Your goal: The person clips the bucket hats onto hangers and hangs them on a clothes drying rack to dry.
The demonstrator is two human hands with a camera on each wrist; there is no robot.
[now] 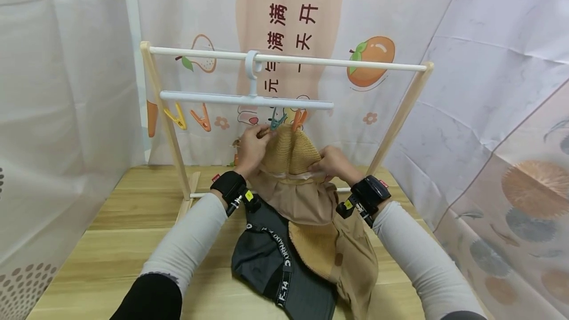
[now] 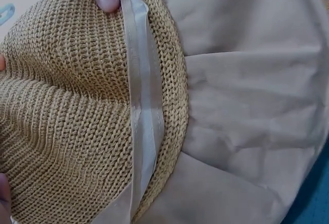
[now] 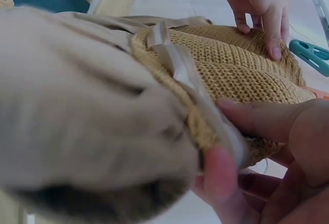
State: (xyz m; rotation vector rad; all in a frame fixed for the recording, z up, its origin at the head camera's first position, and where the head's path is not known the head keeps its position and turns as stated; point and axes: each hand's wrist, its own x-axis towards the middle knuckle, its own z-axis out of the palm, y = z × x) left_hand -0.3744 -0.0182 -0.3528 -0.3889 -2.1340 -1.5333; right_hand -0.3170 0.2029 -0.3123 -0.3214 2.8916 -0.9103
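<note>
Both arms stretched forward: left hand pinches hat at left, right hand grips its right edge, below hanger. Teal clip shows in right-wrist view, outside left-wrist view.

At 12 o'clock in the head view, the curtain bore 2 columns of Chinese characters, reading upward: 元气满满的 (2nd character partly hidden) and 一天开始. At 6 o'clock, a strap on dark cloth showed "F-14" beneath a partly legible word.
</note>
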